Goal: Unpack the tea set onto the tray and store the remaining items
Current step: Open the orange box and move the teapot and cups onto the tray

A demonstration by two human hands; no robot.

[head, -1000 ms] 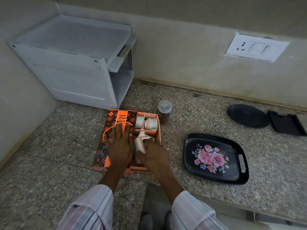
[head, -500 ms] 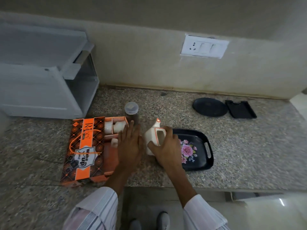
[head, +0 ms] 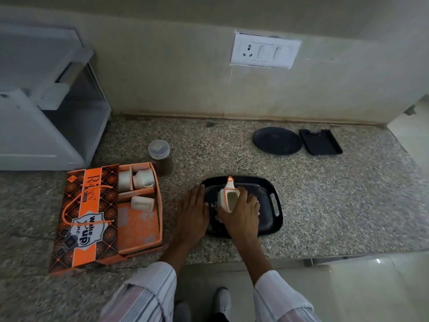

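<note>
**Teapot lands on the tray; cups wait in the box**

On the granite bench (head: 325,205), the orange gift box (head: 92,217), left of the black tray (head: 271,189), reads "wake up". White cups (head: 142,178) lie inside.

The right hand (head: 241,212) has its fingers wrapped round the white ceramic teapot (head: 228,196) over the tray. It looks glazed, rigid, breakable and probably slick, so it is best held by the body. The left hand (head: 192,214) lies flat, fingers spread, at the tray's left edge.

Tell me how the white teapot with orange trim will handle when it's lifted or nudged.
The white teapot with orange trim looks like glazed ceramic, so probably rigid, breakable and somewhat slick. It is tall and narrow, so a sideways nudge could tip it. The right hand wraps its handle side over the black tray, which suggests one hand can manage its weight.
</note>
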